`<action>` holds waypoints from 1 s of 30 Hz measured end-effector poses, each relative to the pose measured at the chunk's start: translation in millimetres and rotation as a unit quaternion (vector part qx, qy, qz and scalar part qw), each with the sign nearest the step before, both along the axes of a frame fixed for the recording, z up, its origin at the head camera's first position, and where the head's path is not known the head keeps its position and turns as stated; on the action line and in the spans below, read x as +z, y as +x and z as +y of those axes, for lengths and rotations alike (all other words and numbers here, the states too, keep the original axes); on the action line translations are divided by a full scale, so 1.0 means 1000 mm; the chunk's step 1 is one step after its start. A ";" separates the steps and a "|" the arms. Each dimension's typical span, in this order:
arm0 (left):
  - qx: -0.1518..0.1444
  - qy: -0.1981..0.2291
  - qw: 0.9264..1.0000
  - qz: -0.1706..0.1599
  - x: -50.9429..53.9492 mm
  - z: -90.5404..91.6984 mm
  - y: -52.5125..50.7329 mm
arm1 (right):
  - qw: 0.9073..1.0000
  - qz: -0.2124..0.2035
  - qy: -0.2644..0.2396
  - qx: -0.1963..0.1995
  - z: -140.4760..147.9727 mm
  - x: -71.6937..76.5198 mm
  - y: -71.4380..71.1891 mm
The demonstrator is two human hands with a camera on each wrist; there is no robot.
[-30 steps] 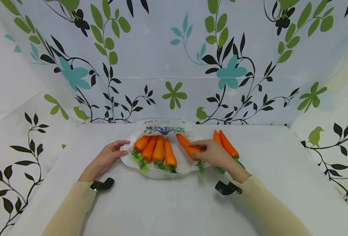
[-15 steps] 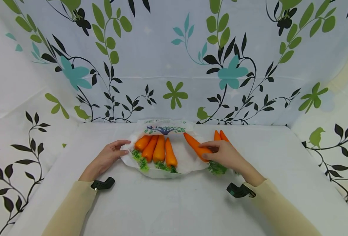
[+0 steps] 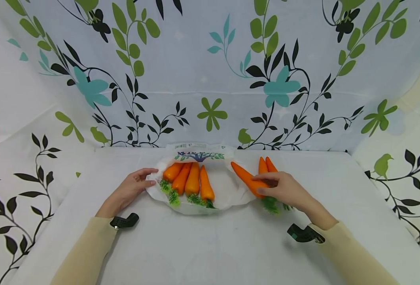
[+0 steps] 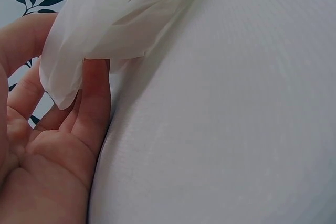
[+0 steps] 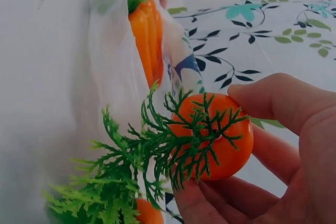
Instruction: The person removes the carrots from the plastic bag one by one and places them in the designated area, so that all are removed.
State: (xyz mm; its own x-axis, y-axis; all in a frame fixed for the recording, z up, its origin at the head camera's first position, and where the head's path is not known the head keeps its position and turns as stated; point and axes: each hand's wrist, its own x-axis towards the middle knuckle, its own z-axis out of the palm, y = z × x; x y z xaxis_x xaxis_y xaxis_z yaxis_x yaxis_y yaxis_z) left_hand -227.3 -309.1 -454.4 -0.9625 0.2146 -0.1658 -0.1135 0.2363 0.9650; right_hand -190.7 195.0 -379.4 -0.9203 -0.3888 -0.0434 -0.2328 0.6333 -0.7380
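Observation:
A white plastic bag (image 3: 224,190) with printing lies on the table, its mouth spread open. Inside it rest several orange carrots (image 3: 192,178) with green tops. My left hand (image 3: 129,192) holds the bag's left edge between thumb and fingers; the left wrist view shows the thin film (image 4: 105,35) there. At the bag's right edge my right hand (image 3: 290,192) grips a single carrot (image 3: 245,177) near its leafy end. In the right wrist view, thumb and fingers close round that carrot's thick orange end (image 5: 231,150), its green fronds hanging towards the camera.
Two more carrots (image 3: 263,166) lie on the table just beyond my right hand, partly hidden by it. The white table (image 3: 203,249) ends at the back against a leaf-patterned cloth (image 3: 181,71).
My right hand has moved right with the carrot, from inside the bag to its right edge. My left hand has stayed at the bag's left edge.

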 end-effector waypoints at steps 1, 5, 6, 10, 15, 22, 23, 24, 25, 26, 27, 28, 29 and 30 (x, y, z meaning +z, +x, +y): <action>0.001 0.000 1.000 -0.001 0.000 0.000 0.000 | 1.000 -0.001 -0.001 0.000 0.003 0.000 0.001; 0.004 0.003 1.000 -0.004 -0.001 0.000 -0.001 | 1.000 -0.008 -0.009 0.002 0.013 0.000 0.005; 0.003 0.003 1.000 -0.003 -0.001 0.000 -0.001 | 1.000 -0.011 -0.015 0.002 0.016 0.001 0.005; 0.001 0.004 1.000 -0.002 -0.002 0.000 -0.002 | 0.999 -0.022 -0.033 0.001 0.027 0.003 0.009; -0.001 0.002 1.000 0.001 -0.002 -0.001 -0.003 | 0.997 -0.044 -0.062 -0.002 0.040 0.008 0.014; -0.002 0.013 1.000 -0.004 -0.001 0.001 -0.002 | 0.994 -0.059 -0.092 0.014 0.060 0.010 0.019; -0.002 0.015 1.000 -0.005 -0.001 0.001 -0.002 | 0.994 -0.060 -0.095 0.017 0.063 0.010 0.019; -0.002 0.014 1.000 -0.005 -0.001 0.001 -0.002 | 0.993 -0.060 -0.096 0.019 0.066 0.010 0.020; -0.001 0.013 1.000 -0.005 -0.001 0.001 -0.001 | 0.993 -0.059 -0.097 0.022 0.068 0.010 0.020; -0.001 0.012 1.000 -0.004 0.000 0.001 -0.001 | 0.993 -0.057 -0.097 0.024 0.071 0.010 0.021; -0.001 0.009 1.000 -0.004 0.000 0.001 -0.001 | 0.993 -0.055 -0.097 0.025 0.074 0.010 0.021; -0.001 0.006 1.000 -0.004 0.000 0.001 0.000 | 0.994 -0.052 -0.097 0.027 0.077 0.010 0.022; -0.001 0.004 1.000 -0.004 0.000 0.001 0.000 | 0.994 -0.050 -0.097 0.029 0.080 0.010 0.022; -0.001 0.001 1.000 -0.004 0.000 0.001 0.000 | 0.994 -0.046 -0.095 0.031 0.083 0.009 0.022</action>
State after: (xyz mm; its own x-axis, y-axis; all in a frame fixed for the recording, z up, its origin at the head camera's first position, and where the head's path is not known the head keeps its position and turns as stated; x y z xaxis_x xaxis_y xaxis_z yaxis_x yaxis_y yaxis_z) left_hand -227.6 -308.5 -454.6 -0.9606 0.2176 -0.1731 -0.1206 0.2346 0.9646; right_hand -168.3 278.2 -369.9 -0.8895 -0.4546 -0.0463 -0.1937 0.4669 -0.8628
